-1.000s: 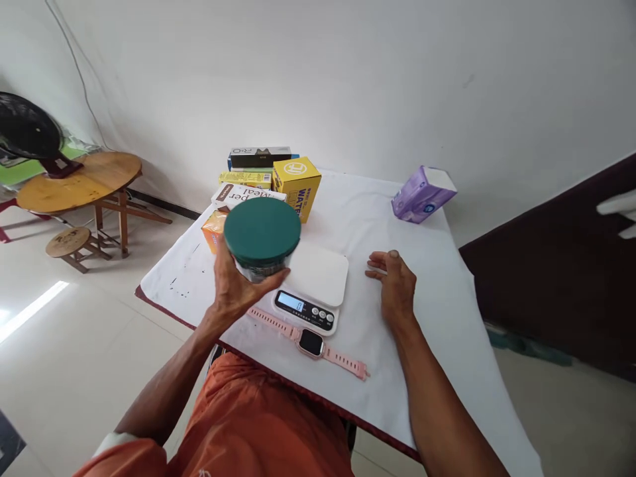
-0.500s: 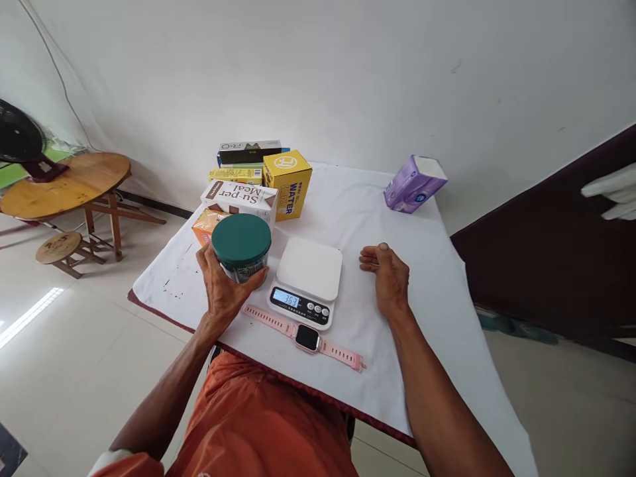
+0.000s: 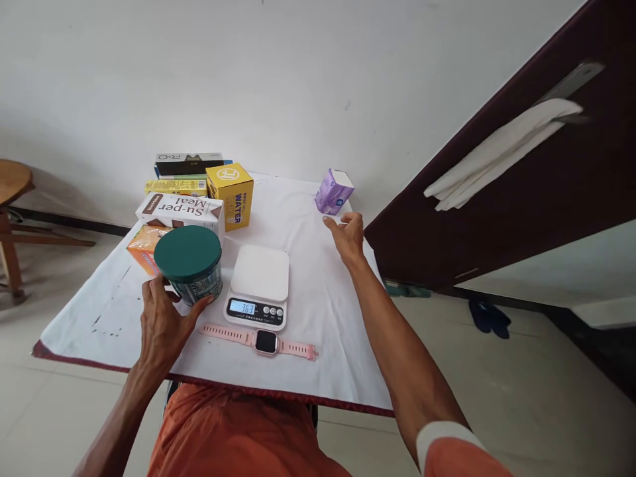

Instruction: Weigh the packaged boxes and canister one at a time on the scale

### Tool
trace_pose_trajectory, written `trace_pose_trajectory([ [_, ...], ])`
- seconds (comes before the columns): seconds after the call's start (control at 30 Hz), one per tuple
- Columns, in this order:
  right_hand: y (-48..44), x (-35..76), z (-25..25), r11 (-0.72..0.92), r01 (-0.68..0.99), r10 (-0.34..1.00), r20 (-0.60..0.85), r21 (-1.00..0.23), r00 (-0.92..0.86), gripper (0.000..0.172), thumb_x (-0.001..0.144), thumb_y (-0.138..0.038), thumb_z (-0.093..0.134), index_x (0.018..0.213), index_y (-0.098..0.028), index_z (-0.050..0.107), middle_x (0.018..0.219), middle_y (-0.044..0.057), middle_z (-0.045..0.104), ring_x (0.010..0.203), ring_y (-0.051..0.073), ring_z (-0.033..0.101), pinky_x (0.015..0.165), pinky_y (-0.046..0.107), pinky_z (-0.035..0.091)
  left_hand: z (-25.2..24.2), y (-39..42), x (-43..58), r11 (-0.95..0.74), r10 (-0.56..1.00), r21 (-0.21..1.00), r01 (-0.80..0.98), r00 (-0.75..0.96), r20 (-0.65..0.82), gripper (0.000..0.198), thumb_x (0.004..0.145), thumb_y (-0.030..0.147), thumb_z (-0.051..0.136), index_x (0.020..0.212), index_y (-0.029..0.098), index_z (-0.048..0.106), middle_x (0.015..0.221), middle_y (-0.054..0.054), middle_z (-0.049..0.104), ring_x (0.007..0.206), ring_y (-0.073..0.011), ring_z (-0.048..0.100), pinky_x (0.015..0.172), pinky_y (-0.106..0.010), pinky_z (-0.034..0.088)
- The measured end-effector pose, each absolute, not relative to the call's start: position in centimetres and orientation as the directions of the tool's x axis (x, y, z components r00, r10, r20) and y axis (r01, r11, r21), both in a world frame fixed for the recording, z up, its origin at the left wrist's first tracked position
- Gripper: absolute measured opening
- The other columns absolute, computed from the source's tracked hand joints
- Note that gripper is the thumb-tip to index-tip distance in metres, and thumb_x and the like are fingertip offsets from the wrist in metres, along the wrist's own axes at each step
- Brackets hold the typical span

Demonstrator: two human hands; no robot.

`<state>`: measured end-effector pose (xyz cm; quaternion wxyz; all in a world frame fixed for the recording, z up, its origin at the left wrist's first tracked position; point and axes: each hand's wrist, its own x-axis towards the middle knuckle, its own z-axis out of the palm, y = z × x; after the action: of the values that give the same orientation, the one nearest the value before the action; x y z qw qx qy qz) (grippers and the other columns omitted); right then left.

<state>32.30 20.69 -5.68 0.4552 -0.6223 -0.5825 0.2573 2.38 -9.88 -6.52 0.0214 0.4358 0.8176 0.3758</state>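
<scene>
My left hand (image 3: 163, 322) curls round the near side of a round tin with a green lid (image 3: 188, 261), which stands on the white tablecloth (image 3: 318, 291) left of a white kitchen scale (image 3: 258, 285). The scale's display is lit. My right hand (image 3: 346, 233) reaches across the table with fingers apart, holding nothing, just short of a purple tissue pack (image 3: 334, 191) at the far right corner. A pink smartwatch (image 3: 258, 339) lies flat in front of the scale.
Boxes stand at the far left of the table: a yellow one (image 3: 231, 193), a white "Su-per Meal" one (image 3: 179, 211), an orange one (image 3: 145, 244) and a dark one (image 3: 189, 163). A dark door (image 3: 521, 192) with a white cloth (image 3: 501, 151) is on the right. A wooden table (image 3: 10, 192) stands left.
My left hand lowered the green-lidded tin from above the scale down onto the cloth at its left. My right hand left the table beside the scale and reached toward the purple pack.
</scene>
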Motion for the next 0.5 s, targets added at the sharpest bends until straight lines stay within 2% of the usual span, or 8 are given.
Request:
trace_pose_trajectory([
  [0.1,24.0,31.6,-5.3,-0.020,0.546,0.945,0.162,-0.837,0.284,0.087,0.069,-0.048,0.087,0.138,-0.014,0.046,0.148,0.022,0.046,0.142,0.035,0.046,0.121,0.047,0.038,-6.4,-9.3,2.7,0.329,0.711,0.672,0.663,-0.643,0.286,0.075,0.069,0.063,0.082,0.121,0.019,0.052,0.110,-0.007,0.056,0.081,-0.0249,0.066,0.069,-0.046,0.061],
  [0.17,25.9,30.9,-5.1,-0.069,0.557,0.935,0.142,-0.828,0.326,0.099,0.067,-0.047,0.089,0.144,-0.009,0.039,0.153,0.026,0.039,0.150,0.036,0.037,0.125,0.043,0.033,-6.4,-8.6,2.8,0.324,0.694,0.700,0.636,-0.663,0.281,0.077,0.068,0.061,0.083,0.125,0.020,0.051,0.113,-0.008,0.055,0.077,-0.0226,0.065,0.070,-0.047,0.062],
  [0.37,31.2,29.2,-4.1,-0.086,0.572,0.882,0.205,-0.815,0.425,0.103,0.066,-0.042,0.093,0.146,-0.010,0.035,0.156,0.026,0.039,0.153,0.035,0.034,0.128,0.044,0.027,-6.5,-6.5,2.7,0.295,0.653,0.802,0.519,-0.723,0.228,0.079,0.062,0.057,0.088,0.120,0.020,0.048,0.113,-0.006,0.055,0.072,-0.0185,0.065,0.067,-0.045,0.065],
  [0.5,33.6,28.9,-3.8,-0.077,0.548,0.884,0.197,-0.833,0.424,0.100,0.063,-0.039,0.092,0.142,-0.009,0.040,0.151,0.029,0.045,0.149,0.039,0.040,0.124,0.051,0.034,-6.9,-5.9,2.7,0.308,0.629,0.834,0.458,-0.756,0.183,0.077,0.058,0.056,0.091,0.111,0.023,0.046,0.101,-0.002,0.057,0.073,-0.0211,0.067,0.059,-0.042,0.064],
])
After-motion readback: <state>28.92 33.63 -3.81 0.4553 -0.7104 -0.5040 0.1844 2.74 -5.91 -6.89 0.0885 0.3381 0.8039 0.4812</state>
